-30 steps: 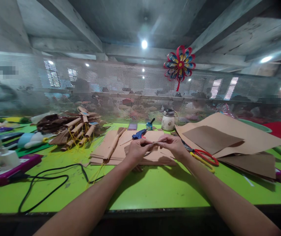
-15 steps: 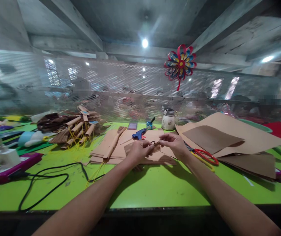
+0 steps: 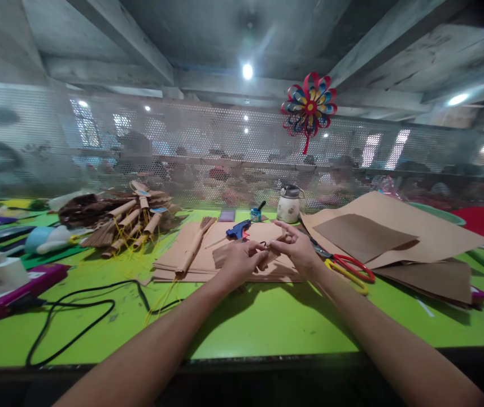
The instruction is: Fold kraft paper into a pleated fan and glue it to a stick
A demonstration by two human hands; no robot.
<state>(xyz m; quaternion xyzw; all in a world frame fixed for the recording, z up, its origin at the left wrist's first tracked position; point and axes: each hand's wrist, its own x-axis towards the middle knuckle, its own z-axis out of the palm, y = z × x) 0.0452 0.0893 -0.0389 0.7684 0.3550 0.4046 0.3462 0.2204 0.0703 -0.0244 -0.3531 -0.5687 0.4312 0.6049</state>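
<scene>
Between my hands is a strip of brown paper [image 3: 272, 260], partly hidden by my fingers. My left hand [image 3: 242, 261] pinches its left part, and my right hand [image 3: 295, 249] grips its right part between thumb and fingers. Both are above a stack of brown paper sheets [image 3: 169, 261]. A rolled paper piece with a fringed end [image 3: 191, 249] and yellow string lies on the stack's left side. Just beyond my left hand rests a blue glue gun [image 3: 238, 229]. Red-and-yellow-handled scissors [image 3: 354, 268] lie right of my right hand.
Bundled paper rolls [image 3: 129, 217] are at left, near a purple power strip [image 3: 51, 282] and black cable [image 3: 76, 305]. A small blue jar [image 3: 256, 214] and white jar [image 3: 288, 206] stand behind. Large brown sheets [image 3: 428, 232] cover the right. A perforated screen [image 3: 208, 152] rises behind.
My right hand has shifted slightly left and its fingers have changed position on the paper. My left hand stays nearly still. The whole view has shifted slightly.
</scene>
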